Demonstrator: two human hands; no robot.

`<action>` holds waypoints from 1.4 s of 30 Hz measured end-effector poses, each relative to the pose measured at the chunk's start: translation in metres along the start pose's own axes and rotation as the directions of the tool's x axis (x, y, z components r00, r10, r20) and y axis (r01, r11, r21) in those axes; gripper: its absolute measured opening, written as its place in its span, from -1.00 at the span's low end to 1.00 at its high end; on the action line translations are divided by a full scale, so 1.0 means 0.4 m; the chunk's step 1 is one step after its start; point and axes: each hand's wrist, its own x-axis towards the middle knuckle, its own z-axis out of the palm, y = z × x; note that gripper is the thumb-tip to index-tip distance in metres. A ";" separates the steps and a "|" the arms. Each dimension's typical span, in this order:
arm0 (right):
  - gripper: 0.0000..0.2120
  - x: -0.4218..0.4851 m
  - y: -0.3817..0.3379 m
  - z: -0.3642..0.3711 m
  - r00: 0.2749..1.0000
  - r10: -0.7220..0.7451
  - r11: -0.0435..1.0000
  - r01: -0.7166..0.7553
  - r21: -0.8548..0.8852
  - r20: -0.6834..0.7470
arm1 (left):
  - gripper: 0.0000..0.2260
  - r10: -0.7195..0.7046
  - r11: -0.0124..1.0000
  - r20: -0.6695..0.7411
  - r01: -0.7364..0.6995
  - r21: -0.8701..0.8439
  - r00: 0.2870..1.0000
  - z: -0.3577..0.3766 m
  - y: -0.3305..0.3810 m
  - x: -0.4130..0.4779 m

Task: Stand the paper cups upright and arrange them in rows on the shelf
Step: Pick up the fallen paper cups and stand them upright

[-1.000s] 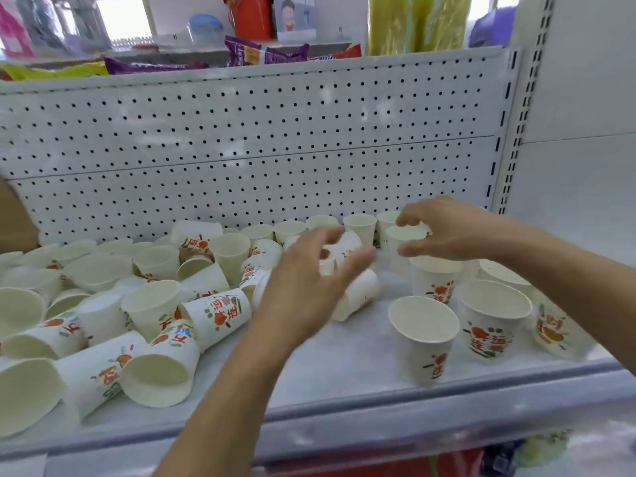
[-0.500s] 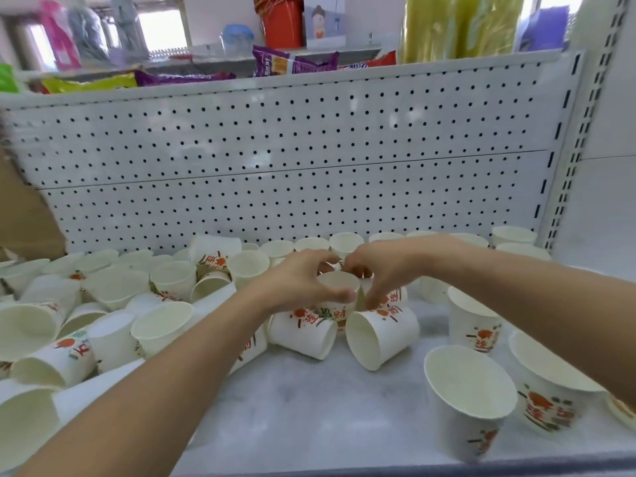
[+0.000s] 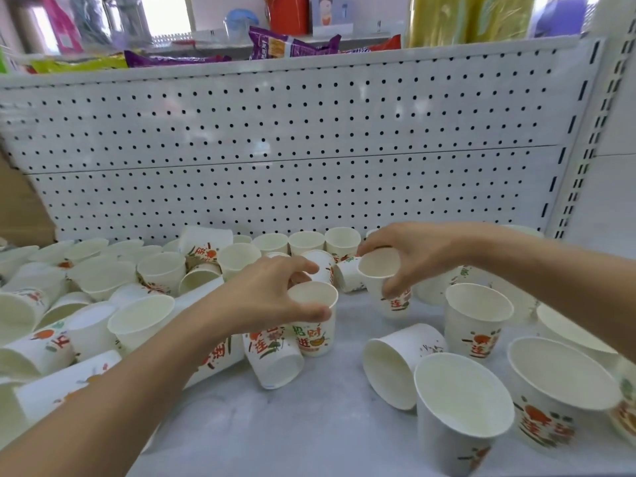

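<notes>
Both hands are busy here. Left hand (image 3: 268,297) has thumb and fingers curled round the rim of an upright cup (image 3: 316,335) mid-shelf (image 3: 309,425), right at the edge of the pile (image 3: 103,304) of tipped cups on the left. Right hand (image 3: 416,256) pinches the rim of a second cup (image 3: 395,301) just behind and to the right, also upright; can't tell if its base touches the shelf. Standing cups (image 3: 476,321) sit further right, with a tipped cup (image 3: 395,366) in front of them.

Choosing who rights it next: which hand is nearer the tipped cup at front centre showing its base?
Left. The left hand is just behind the tipped cup, gripping an upright cup beside it; the right hand holds another cup farther back and right.
</notes>
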 end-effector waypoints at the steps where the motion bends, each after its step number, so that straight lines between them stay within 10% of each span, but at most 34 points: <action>1: -0.34 -0.009 0.005 -0.001 1.000 0.011 1.000 -0.011 -0.006 0.008 | -0.34 -0.001 1.000 0.000 0.001 0.002 1.000 -0.001 0.003 0.000; 9: -0.24 -0.043 0.015 0.002 0.986 0.111 0.983 -0.091 -0.157 0.123 | -0.41 0.019 0.989 -0.016 -0.016 0.150 1.000 -0.006 0.014 -0.008; 14: -0.39 -0.066 0.011 -0.026 0.995 0.051 0.995 -0.043 -0.090 0.088 | -0.51 0.335 0.936 -0.127 -0.315 0.156 0.934 0.026 0.074 -0.043; 22: -0.87 0.037 0.020 0.008 0.974 0.067 0.951 -0.128 -0.282 -0.215 | -0.85 0.472 0.870 -0.228 -0.407 0.279 0.852 0.093 0.115 -0.001; 25: -0.75 0.081 0.019 0.018 0.937 0.175 0.898 -0.278 -0.341 -0.302 | -0.78 0.436 0.867 -0.282 -0.316 0.386 0.855 0.057 0.105 0.001; 36: -0.78 0.145 0.030 0.050 0.888 0.451 0.891 -0.443 0.099 -0.090 | -0.78 0.313 0.892 -0.152 -0.236 0.385 0.937 0.069 0.092 0.017; 42: -0.81 0.119 0.030 0.032 0.925 0.342 0.920 -0.293 0.262 -0.165 | -0.72 0.309 0.923 -0.196 -0.243 0.299 0.931 0.062 0.073 -0.005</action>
